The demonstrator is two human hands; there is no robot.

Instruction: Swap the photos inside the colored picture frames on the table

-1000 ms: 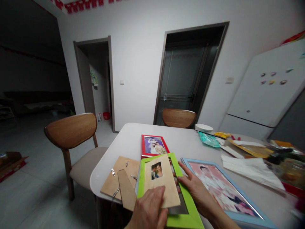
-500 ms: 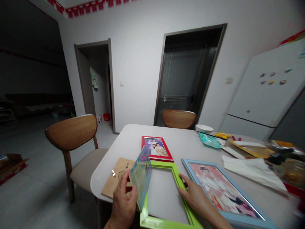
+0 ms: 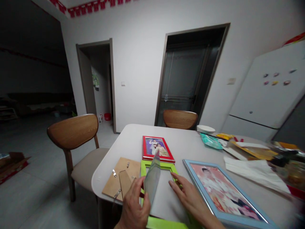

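My left hand (image 3: pixel 137 203) pinches a clear, thin pane (image 3: pixel 152 181) by its left edge and holds it tilted steeply, nearly edge-on to me. Beneath the pane lies a bright green picture frame (image 3: pixel 164 166) with the table showing through its opening. Over the frame's right side is my right hand (image 3: pixel 187 197), thumb and fingers stretched out and apart; it hides much of that side. To the left, a brown backing board (image 3: pixel 119 173) with metal clips and a stand leg lies near the table edge, partly behind my left hand.
A red-framed photo (image 3: pixel 157 149) lies beyond the green frame. To the right is a larger blue-framed photo (image 3: pixel 219 190). Farther right are white paper (image 3: pixel 254 171), a teal packet (image 3: pixel 211 141), a white bowl (image 3: pixel 205 128) and clutter. Wooden chairs (image 3: pixel 73 130) stand around the table (image 3: pixel 133 136).
The pane has moved right over the green frame and turned more edge-on. My left hand moved right with it, uncovering more backing board. My right hand shifted left toward the frame's opening.
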